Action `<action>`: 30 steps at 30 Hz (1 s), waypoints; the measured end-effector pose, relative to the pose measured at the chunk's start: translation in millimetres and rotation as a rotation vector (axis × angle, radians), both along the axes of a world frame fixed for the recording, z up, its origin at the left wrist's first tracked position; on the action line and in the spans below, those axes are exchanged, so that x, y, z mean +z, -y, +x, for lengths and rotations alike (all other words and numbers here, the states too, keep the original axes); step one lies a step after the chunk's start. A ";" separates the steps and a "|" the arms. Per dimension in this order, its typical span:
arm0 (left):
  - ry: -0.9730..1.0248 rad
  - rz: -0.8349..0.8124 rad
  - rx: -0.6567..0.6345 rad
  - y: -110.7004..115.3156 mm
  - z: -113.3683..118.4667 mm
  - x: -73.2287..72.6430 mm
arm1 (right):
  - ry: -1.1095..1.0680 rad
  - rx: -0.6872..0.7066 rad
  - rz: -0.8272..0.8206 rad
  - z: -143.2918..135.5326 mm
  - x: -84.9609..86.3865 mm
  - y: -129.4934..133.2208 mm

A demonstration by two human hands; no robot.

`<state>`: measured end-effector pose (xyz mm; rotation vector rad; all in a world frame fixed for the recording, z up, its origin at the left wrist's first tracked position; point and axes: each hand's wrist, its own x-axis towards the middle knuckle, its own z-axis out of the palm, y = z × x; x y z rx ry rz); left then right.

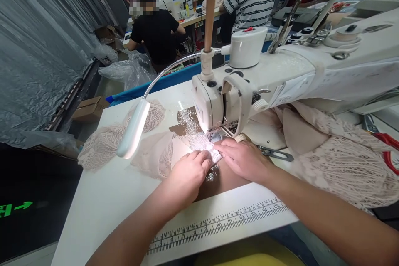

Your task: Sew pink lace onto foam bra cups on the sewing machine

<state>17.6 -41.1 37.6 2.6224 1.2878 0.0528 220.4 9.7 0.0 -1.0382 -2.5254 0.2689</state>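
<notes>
A pale pink lace piece (199, 142) lies under the needle area of a white sewing machine (215, 99), brightly lit. My left hand (190, 170) rests on its near left edge, fingers curled together and pressing the lace against the bed. From the right, my right hand (241, 158) reaches in close to the presser foot (215, 136). Its fingers are held together on the same lace, with the fingertips partly hidden. Beneath both hands is a brown plate (230, 181) on the machine table. Several other lace pieces (149, 153) lie left of my left hand.
A lamp (134, 129) on a bent neck hangs over the table's left side. A ruler strip (218, 225) runs along the front edge. More lace fabric (346, 166) and red-handled scissors (388, 145) lie right. Co-workers sit beyond, one in a black shirt (156, 33).
</notes>
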 end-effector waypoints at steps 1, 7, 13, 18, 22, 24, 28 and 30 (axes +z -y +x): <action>0.016 0.010 0.033 -2.5 -0.1 -2.4 | -0.011 0.001 -0.012 0.3 0.6 0.0; 0.541 -0.410 0.262 -28.9 -23.4 -13.8 | -0.074 0.003 -0.039 -1.6 -3.1 -1.7; 0.817 -0.605 0.307 -38.1 -33.0 -18.7 | -0.083 -0.024 -0.051 -11.6 -8.6 -5.1; 0.539 -0.451 0.123 -30.0 -29.8 -2.9 | -0.093 0.071 -0.070 -4.8 -4.4 2.5; 0.278 -0.154 -0.032 -23.8 -24.7 0.7 | -0.058 0.081 -0.087 4.8 1.1 11.9; 0.162 -0.060 -0.050 -21.4 -19.5 -3.1 | -0.045 0.068 -0.105 6.5 2.1 14.7; -0.013 0.072 -0.035 -18.1 -9.6 -11.6 | -0.044 0.061 -0.085 5.8 -0.7 15.8; -0.050 0.107 -0.022 -18.5 -7.1 -13.8 | -0.052 0.063 -0.050 5.0 -3.6 14.9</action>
